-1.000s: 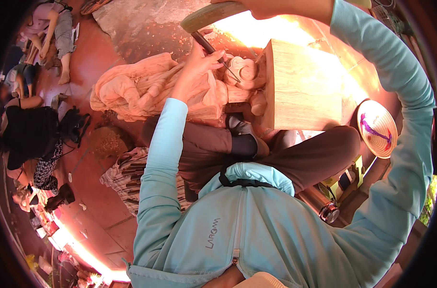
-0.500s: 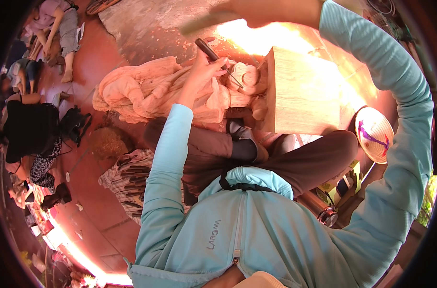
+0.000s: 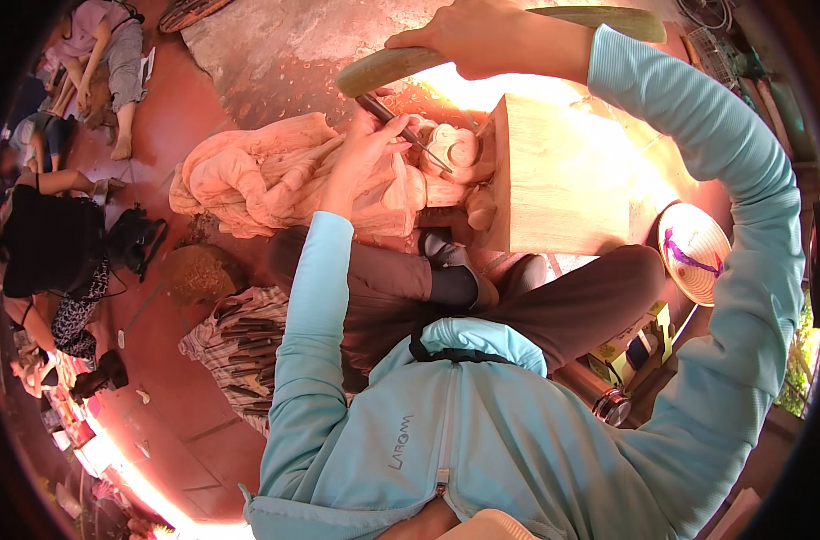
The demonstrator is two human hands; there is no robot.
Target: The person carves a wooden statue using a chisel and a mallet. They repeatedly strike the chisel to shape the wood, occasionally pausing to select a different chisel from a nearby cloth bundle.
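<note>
A wooden figure (image 3: 257, 171), partly carved, lies on its side in front of my crossed legs, its square block base (image 3: 563, 184) to the right. My left hand (image 3: 360, 151) is closed round a carving chisel (image 3: 380, 111), whose dark handle points up and away. The chisel's thin blade slants down to the rounded carved shapes beside the block. Above it, my right hand (image 3: 491, 38) grips a long wooden mallet (image 3: 387, 70), shaped like a curved club. The mallet's left end is at the butt of the chisel handle; whether they touch I cannot tell.
Several chisels (image 3: 252, 351) lie on a striped cloth at my left, near a round wood stump (image 3: 203, 273). A conical hat (image 3: 695, 252) and a metal flask (image 3: 608, 403) are at my right. Other people (image 3: 54, 243) sit along the left side.
My right hand has come down and left with the mallet, bringing its end to the chisel's handle. My left hand keeps the chisel in nearly the same place; the whole view has shifted slightly.
</note>
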